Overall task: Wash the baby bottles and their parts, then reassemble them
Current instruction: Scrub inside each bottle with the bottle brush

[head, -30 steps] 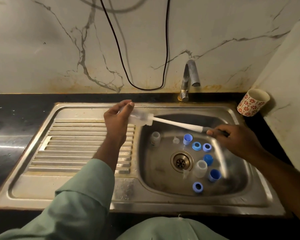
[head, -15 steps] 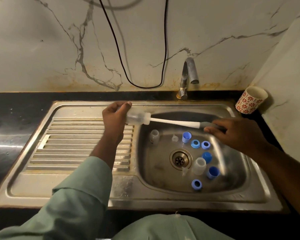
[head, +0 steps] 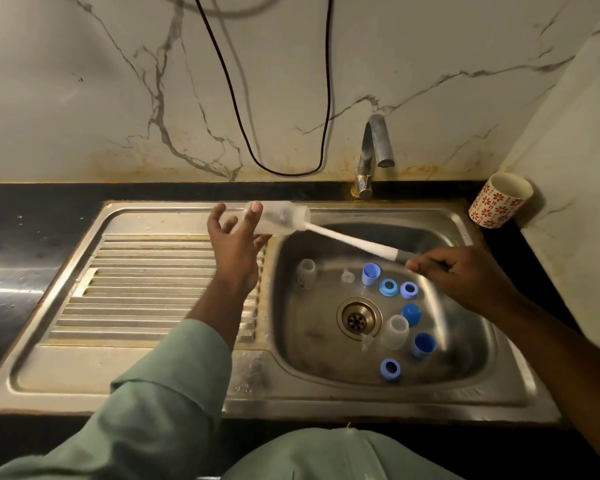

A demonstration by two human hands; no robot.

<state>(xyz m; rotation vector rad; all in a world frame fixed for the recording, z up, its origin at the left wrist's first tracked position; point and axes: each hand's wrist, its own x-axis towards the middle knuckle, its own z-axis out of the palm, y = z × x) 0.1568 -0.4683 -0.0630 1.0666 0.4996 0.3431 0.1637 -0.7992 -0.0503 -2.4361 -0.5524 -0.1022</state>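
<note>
A clear baby bottle (head: pixel 281 218) lies sideways above the left rim of the sink (head: pixel 499 386), with the head of a white bottle brush (head: pixel 354 242) inside it. My left hand (head: pixel 236 251) holds the bottle loosely, one fingertip on it and the other fingers spread. My right hand (head: pixel 465 275) grips the brush's grey handle end over the basin. In the basin lie a small clear bottle (head: pixel 306 273), another clear bottle (head: pixel 395 331), a clear nipple (head: pixel 347 276), blue caps (head: pixel 371 274) and blue rings (head: pixel 388 287).
The faucet (head: pixel 374 150) stands behind the basin with no water running. A red-patterned cup (head: pixel 501 199) sits on the black counter at the back right. The ribbed drainboard (head: pixel 146 289) lies to the left. A black cable (head: pixel 236 109) hangs on the marble wall.
My left hand's fingers have spread apart around the bottle. The bottle end of the brush has tilted up a little while my right hand stays on the handle.
</note>
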